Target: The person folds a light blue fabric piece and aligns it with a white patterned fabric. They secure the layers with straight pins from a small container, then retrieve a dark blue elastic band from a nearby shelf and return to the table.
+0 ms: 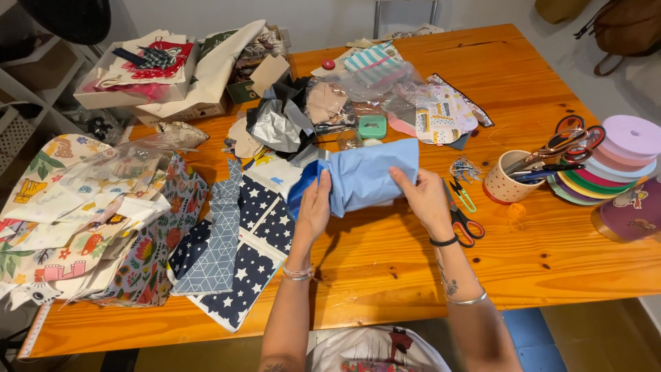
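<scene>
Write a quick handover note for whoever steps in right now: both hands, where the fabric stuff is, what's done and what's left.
Left hand: gripping the left end of the folded light blue fabric.
Right hand: pinching its right end, fingers on the cloth.
The fabric is held just above the wooden table.
Navy star-print pieces lie flat to the left; scissors beside the right hand.
Done: fabric picked up, partly folded.
Left: not laid flat or cut, as far as the picture shows.

Scissors (463, 213), spotted cup (506, 184), ribbon spools (613, 162) — star-print fabric (251, 255) on a wooden table (537, 89).
</scene>
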